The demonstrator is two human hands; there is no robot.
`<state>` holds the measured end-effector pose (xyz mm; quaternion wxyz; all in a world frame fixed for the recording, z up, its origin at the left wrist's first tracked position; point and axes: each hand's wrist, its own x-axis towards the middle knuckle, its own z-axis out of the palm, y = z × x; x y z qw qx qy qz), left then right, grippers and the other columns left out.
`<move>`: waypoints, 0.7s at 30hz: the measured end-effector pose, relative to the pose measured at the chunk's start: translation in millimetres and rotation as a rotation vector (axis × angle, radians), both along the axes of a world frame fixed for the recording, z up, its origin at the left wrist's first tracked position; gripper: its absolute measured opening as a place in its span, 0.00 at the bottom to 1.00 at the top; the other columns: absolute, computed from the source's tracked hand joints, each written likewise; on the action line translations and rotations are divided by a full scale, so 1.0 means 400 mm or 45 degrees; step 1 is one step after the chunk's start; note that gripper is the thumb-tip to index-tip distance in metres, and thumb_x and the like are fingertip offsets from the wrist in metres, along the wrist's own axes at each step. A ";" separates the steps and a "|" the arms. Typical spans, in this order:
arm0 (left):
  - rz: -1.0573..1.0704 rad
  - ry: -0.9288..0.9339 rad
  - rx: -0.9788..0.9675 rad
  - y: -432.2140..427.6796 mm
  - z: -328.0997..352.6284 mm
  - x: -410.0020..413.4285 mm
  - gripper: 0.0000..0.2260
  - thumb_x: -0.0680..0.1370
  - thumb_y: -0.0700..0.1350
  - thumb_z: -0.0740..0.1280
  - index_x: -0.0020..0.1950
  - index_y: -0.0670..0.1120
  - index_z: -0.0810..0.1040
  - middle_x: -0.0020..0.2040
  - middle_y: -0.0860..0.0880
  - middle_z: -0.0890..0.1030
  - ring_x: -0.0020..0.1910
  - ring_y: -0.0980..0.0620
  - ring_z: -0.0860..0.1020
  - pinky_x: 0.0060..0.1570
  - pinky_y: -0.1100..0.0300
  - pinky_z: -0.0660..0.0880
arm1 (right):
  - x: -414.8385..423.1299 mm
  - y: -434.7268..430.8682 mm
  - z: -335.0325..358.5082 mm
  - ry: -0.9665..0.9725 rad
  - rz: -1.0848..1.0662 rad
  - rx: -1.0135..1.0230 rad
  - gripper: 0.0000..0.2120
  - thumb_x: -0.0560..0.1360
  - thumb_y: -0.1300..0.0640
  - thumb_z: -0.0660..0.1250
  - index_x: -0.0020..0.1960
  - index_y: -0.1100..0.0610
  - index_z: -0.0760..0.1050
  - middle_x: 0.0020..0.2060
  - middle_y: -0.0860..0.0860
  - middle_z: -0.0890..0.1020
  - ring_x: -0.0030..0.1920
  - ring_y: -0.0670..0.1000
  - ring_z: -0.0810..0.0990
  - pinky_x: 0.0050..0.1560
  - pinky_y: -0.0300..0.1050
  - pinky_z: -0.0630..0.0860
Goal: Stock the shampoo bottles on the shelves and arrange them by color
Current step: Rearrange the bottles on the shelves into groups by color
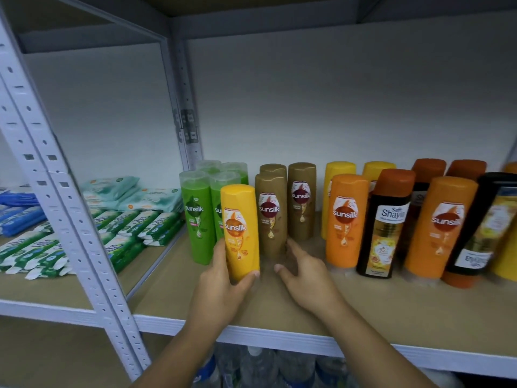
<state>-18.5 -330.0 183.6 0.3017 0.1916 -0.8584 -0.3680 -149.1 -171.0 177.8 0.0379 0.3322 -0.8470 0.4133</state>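
Observation:
My left hand [221, 287] grips a yellow Sunsilk bottle [240, 231], upright on the shelf board [363, 309] in front of the green bottles [197, 217]. To its right stand three brown-gold bottles [271, 217]. My right hand [305, 273] is open, fingers spread, fingertips near the base of the front brown bottle. Further right stand yellow bottles [338, 175], orange bottles [345, 219], and black bottles with rust-orange caps [384, 222].
A white perforated upright [64, 208] separates this bay from the left one, where packs of wipes [131, 219] and blue packs [16, 211] lie. Water bottles [263, 365] show below the shelf edge. Bare board lies in front of the bottles.

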 end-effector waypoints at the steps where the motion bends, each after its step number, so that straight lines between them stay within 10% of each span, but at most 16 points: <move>1: -0.005 0.002 0.015 0.003 0.001 0.000 0.39 0.70 0.60 0.76 0.74 0.62 0.56 0.61 0.53 0.81 0.54 0.50 0.82 0.53 0.47 0.81 | 0.008 0.018 0.004 0.015 0.020 0.041 0.33 0.78 0.47 0.68 0.79 0.48 0.60 0.69 0.47 0.77 0.68 0.47 0.75 0.67 0.42 0.72; 9: -0.149 0.010 0.054 0.097 0.008 -0.006 0.38 0.68 0.57 0.79 0.71 0.61 0.61 0.52 0.61 0.80 0.50 0.54 0.82 0.51 0.49 0.81 | 0.050 0.153 0.025 0.079 0.195 0.373 0.31 0.79 0.45 0.65 0.79 0.50 0.61 0.75 0.47 0.69 0.74 0.47 0.68 0.72 0.41 0.66; 21: -0.559 -0.032 0.029 0.309 -0.001 -0.084 0.24 0.80 0.49 0.70 0.66 0.70 0.63 0.55 0.66 0.80 0.55 0.69 0.78 0.59 0.58 0.77 | 0.091 0.376 0.057 -0.052 0.082 0.071 0.23 0.79 0.48 0.69 0.72 0.45 0.69 0.63 0.42 0.80 0.61 0.41 0.78 0.62 0.42 0.76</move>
